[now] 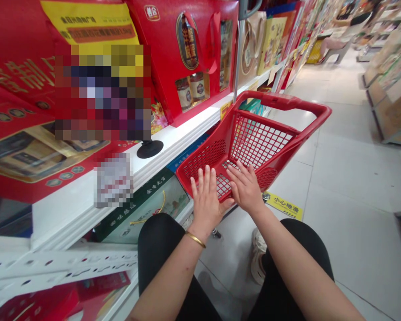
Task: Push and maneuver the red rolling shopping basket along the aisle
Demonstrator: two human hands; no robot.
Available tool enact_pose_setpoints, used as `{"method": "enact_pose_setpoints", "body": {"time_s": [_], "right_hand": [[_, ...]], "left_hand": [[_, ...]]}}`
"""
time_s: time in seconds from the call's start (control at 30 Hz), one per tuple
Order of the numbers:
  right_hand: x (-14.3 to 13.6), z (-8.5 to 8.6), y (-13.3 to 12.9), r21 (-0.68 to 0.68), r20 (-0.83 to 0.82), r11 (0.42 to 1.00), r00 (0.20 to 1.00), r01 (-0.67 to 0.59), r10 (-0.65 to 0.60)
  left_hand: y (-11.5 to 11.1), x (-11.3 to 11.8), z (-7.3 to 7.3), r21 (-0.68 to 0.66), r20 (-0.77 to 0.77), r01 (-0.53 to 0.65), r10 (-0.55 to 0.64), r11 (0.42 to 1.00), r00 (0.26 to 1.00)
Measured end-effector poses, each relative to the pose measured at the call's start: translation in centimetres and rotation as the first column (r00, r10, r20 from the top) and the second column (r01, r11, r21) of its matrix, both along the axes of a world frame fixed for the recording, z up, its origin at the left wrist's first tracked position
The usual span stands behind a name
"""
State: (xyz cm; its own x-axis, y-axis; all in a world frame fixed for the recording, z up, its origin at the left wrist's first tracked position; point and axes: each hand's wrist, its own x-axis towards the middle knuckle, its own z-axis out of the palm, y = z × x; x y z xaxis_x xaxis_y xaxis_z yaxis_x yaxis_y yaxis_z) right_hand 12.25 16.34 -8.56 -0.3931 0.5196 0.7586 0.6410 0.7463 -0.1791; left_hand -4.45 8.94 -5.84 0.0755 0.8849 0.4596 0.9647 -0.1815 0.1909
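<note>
In the head view, a red plastic shopping cart (287,104) with a grid basket stands in front of my knees, close against the shelf. My left hand (205,200), with a gold bangle at the wrist, is stretched out flat over the near end of the basket, fingers apart. Beside it, my right hand (245,187) also lies open with its fingers extended over the basket. Neither hand holds anything. Whether the palms touch the cart's near edge, I cannot tell. The visible basket floor between and beyond my fingers is bare red grid.
To the left, a white shelf (194,122) carries red gift boxes (200,40); a green box (147,205) sits below. A yellow caution sticker (285,206) marks the tiled floor (347,200). Stacked goods (392,67) line the right side. A person (349,33) sits farther down the aisle.
</note>
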Motion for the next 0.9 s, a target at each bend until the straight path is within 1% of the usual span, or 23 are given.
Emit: {"method": "enact_pose_setpoints", "body": {"time_s": [0.03, 0.1, 0.17, 0.2, 0.23, 0.27, 0.33, 0.4, 0.47, 0.53, 0.6, 0.63, 0.7, 0.77, 0.83, 0.9], "right_hand": [[0.6, 0.2, 0.8, 0.005, -0.003, 0.999, 0.999, 0.033, -0.033], [2.2, 0.4, 2.8, -0.001, -0.061, 0.988, 0.986, 0.154, -0.154], [3.7, 0.6, 4.7, -0.023, -0.153, 0.96, 0.948, 0.279, -0.279], [4.2, 0.5, 5.3, -0.028, -0.189, 0.949, 0.931, 0.313, -0.313], [4.5, 0.5, 5.7, -0.021, -0.209, 0.947, 0.925, 0.32, -0.317], [4.6, 0.3, 5.7, -0.002, -0.211, 0.954, 0.933, 0.299, -0.292], [4.3, 0.0, 5.1, 0.048, -0.15, 0.982, 0.973, 0.184, -0.175], [3.8, -0.4, 4.1, 0.07, -0.057, 0.996, 0.997, 0.058, -0.054], [3.5, -0.4, 3.6, 0.07, 0.002, 0.998, 1.0, 0.003, -0.003], [3.8, -0.2, 3.9, 0.074, 0.029, 0.997, 1.0, 0.006, -0.008], [4.5, 0.3, 5.0, 0.082, 0.021, 0.995, 0.998, 0.051, -0.053], [5.0, 0.6, 5.7, 0.085, -0.011, 0.991, 0.995, 0.099, -0.098], [5.9, 0.9, 6.9, 0.071, -0.125, 0.972, 0.969, 0.225, -0.215], [6.2, 0.9, 7.4, 0.039, -0.232, 0.952, 0.93, 0.303, -0.287], [5.5, 0.5, 6.7, 0.023, -0.247, 0.959, 0.931, 0.283, -0.269], [4.3, -0.1, 5.4, 0.025, -0.182, 0.979, 0.964, 0.201, -0.193]], "left_hand": [[0.0, 0.0, 0.1, 0.001, -0.005, 0.001, -0.001, 1.0, 1.0], [0.2, -0.1, 0.2, 0.001, -0.018, 0.005, -0.005, 1.0, 1.0], [0.3, -0.3, 0.2, -0.012, -0.037, 0.025, -0.026, 1.0, 0.999], [0.4, -0.4, 0.3, -0.024, -0.049, 0.044, -0.045, 0.999, 0.998], [0.5, -0.6, 0.3, -0.037, -0.062, 0.067, -0.069, 0.997, 0.996], [0.5, -0.8, 0.3, -0.05, -0.073, 0.091, -0.094, 0.995, 0.993], [0.7, -0.9, 0.6, -0.082, -0.087, 0.132, -0.139, 0.988, 0.986], [1.1, -0.6, 1.2, -0.113, -0.082, 0.152, -0.161, 0.982, 0.983], [1.9, 0.2, 2.0, -0.13, -0.074, 0.156, -0.167, 0.979, 0.983], [3.0, 1.4, 2.7, -0.118, -0.075, 0.158, -0.167, 0.98, 0.983], [4.0, 2.6, 3.0, -0.107, -0.087, 0.17, -0.179, 0.98, 0.98], [4.4, 3.0, 2.9, -0.106, -0.096, 0.177, -0.187, 0.978, 0.978], [4.9, 3.6, 2.5, -0.096, -0.112, 0.176, -0.187, 0.98, 0.976], [5.0, 3.7, 1.9, -0.077, -0.124, 0.161, -0.169, 0.984, 0.978], [5.0, 3.5, 1.5, -0.069, -0.136, 0.151, -0.159, 0.986, 0.978], [4.9, 3.4, 1.4, -0.075, -0.147, 0.15, -0.16, 0.986, 0.976]]}}
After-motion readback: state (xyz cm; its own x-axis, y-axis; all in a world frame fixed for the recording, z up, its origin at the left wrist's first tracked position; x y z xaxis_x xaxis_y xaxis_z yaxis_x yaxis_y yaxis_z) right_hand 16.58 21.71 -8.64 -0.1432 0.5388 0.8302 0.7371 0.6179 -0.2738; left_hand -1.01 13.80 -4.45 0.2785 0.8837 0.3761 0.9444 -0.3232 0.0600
